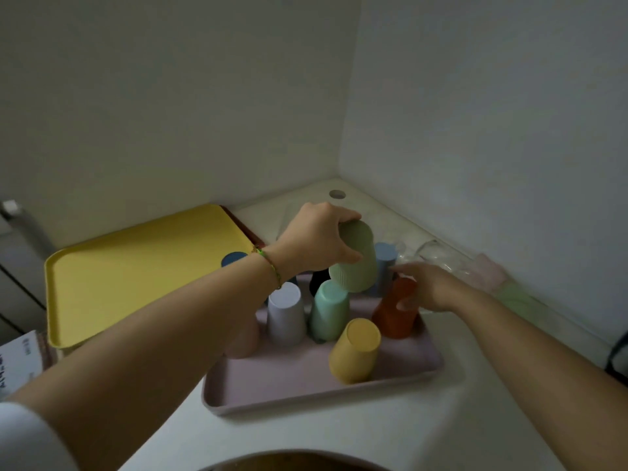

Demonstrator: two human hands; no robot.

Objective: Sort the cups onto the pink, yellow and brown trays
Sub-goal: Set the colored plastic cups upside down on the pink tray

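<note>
A pink tray [306, 379] in the middle holds several upside-down cups: yellow [355, 350], teal [329, 314], lavender [284, 314], pink [243, 341], rust red [394, 314], light blue [385, 266], black [318, 279] and dark blue [234, 259]. My left hand [319, 243] grips a ribbed sage green cup [356, 260], lifted above the tray. My right hand [424, 287] rests on the rust red cup, fingers curled round its top. The yellow tray [129, 277] lies at the left on top of a brown tray [244, 226], of which only an edge shows.
The white counter [424, 419] sits in a wall corner. Clear glasses [438, 253] and pale pink and green cups [503, 283] lie along the right wall. A round hole [337, 194] is in the back corner. Papers [20, 358] lie at the left edge.
</note>
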